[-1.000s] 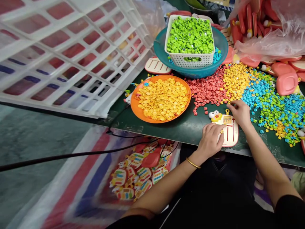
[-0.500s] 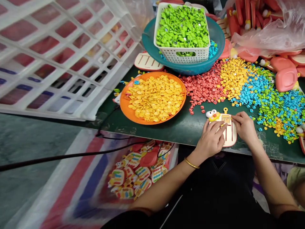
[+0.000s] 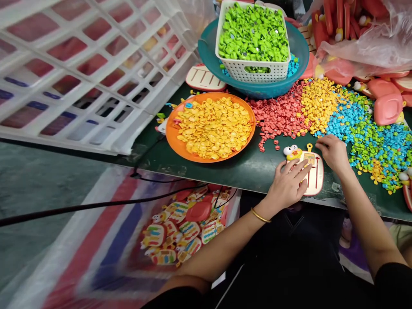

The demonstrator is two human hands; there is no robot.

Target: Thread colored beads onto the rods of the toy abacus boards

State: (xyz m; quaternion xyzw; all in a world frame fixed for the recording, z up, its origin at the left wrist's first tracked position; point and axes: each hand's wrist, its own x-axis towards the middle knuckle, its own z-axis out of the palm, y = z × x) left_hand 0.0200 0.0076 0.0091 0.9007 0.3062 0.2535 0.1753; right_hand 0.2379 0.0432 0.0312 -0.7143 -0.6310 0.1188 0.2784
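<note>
A cream plastic toy panel [image 3: 316, 177] with red slots lies at the table's front edge. It has a duck-like head with bulging white eyes [image 3: 292, 152], a yellow loop on top and a small yellow picture window. My left hand [image 3: 287, 183] rests across the panel's left side, fingers spread and lying flat on it. Just off the panel's upper right corner is my right hand [image 3: 334, 155], its thumb and fingers drawn together in a pinch. Whatever may be between those fingertips is too small to tell. Loose yellow pieces [image 3: 318, 105] and blue pieces [image 3: 343, 118] lie beyond it.
An orange plate [image 3: 170, 139] heaped with yellow discs stands left of the panel. Behind it, a white basket [image 3: 257, 71] of green pieces sits in a teal basin [image 3: 209, 47]. Red pieces [image 3: 283, 111] form a pile. A white crate [image 3: 106, 77] leans at left. Finished-looking toys [image 3: 189, 229] lie below.
My right hand has drawn up and away from the panel's window, leaving its right side uncovered. My left hand's fingers have flattened out on the panel. The view has shifted slightly.
</note>
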